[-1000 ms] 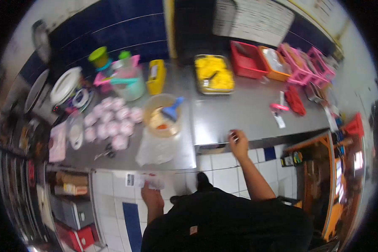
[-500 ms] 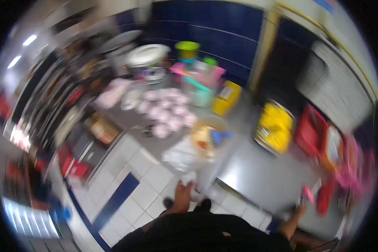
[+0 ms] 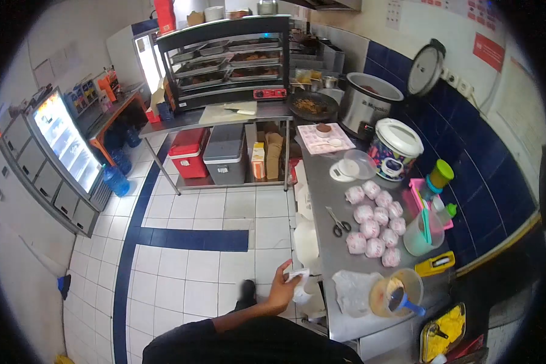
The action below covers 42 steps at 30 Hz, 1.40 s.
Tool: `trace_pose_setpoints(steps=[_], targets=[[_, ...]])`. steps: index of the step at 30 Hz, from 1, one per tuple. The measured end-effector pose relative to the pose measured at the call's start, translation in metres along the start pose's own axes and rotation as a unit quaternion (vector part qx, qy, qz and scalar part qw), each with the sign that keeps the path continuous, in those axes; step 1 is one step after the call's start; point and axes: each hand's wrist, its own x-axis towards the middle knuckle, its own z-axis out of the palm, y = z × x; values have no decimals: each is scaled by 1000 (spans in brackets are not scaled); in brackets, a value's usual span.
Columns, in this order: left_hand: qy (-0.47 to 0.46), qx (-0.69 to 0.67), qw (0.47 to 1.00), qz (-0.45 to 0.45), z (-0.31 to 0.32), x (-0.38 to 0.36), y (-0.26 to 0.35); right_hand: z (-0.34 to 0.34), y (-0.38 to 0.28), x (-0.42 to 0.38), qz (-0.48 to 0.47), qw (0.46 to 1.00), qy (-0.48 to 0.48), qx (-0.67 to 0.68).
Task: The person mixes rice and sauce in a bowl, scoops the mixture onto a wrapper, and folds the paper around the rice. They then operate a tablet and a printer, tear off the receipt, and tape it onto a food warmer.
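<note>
My left hand [image 3: 280,292] is held out in front of my body at the left side of the steel counter [image 3: 324,242]. Its thumb and fingers pinch a crumpled white sheet [image 3: 299,285], thin like tissue or plastic. Nearest on the counter lies a clear plastic bag [image 3: 353,292]. Beside the bag stands a clear tub [image 3: 414,280] of pale orange food with a blue-handled scoop [image 3: 414,307] in it. Several round paper-wrapped bundles [image 3: 370,228] are grouped further up, with black-handled scissors [image 3: 340,225] to their left. My right hand is out of view.
A patterned rice cooker [image 3: 394,151], a large steel cooker [image 3: 370,103] and a pan of food [image 3: 313,105] line the counter. A heated display case [image 3: 224,60] stands ahead on a steel table. At lower right is a tray of yellow food [image 3: 446,330]. White floor tiles [image 3: 188,267] lie to the left.
My view has swung left, bringing the display case and fridge into sight. My right hand, low at the right before, has left the view. The left hand still has the white sheet.
</note>
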Motion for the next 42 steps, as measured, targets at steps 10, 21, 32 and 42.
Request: trace_pose_setpoints(steps=[10,21,32,42], targets=[[71,-25,970,232,-235,189,184,9,-374,-131,40,964,-145,217],[-18,130,873,470,-317,291,476,41,-701,-312,-92,850,-309,416],[-4,256,798,546,-347,488,633,108,-1065,-543,8,579,-552,600],[-20,387,686,616,-387,669,807,22,-1457,-650,-89,313,-508,797]])
